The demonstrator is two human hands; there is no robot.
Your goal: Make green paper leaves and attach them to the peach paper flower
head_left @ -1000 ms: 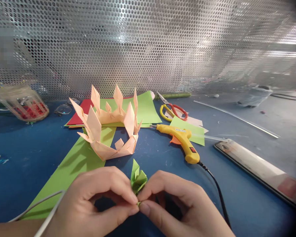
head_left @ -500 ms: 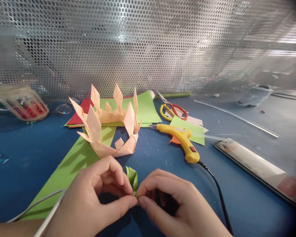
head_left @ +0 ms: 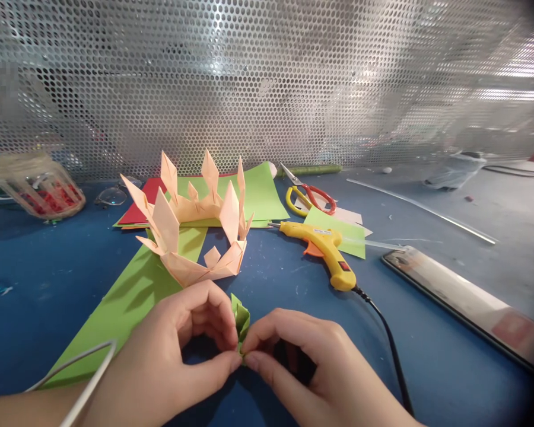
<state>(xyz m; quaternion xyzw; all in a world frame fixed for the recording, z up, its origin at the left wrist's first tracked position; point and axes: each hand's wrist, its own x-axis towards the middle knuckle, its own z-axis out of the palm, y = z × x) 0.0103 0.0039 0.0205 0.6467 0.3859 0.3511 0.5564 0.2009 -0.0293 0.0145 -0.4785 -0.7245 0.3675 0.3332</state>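
The left hand (head_left: 169, 356) pinches the folded green paper (head_left: 241, 321) at its lower end, between thumb and fingertips; its fingers are curved. The right hand (head_left: 324, 362) pinches beside it, fingertips very near. The paper is upright over the bench (head_left: 282, 290), nearer than the peach crown (head_left: 191, 274). Toward the far edge lie scissors (head_left: 312, 191).

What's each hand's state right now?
Left hand: closed, pinching the small folded green paper piece.
Right hand: closed, thumb and finger pinching that piece's lower end.
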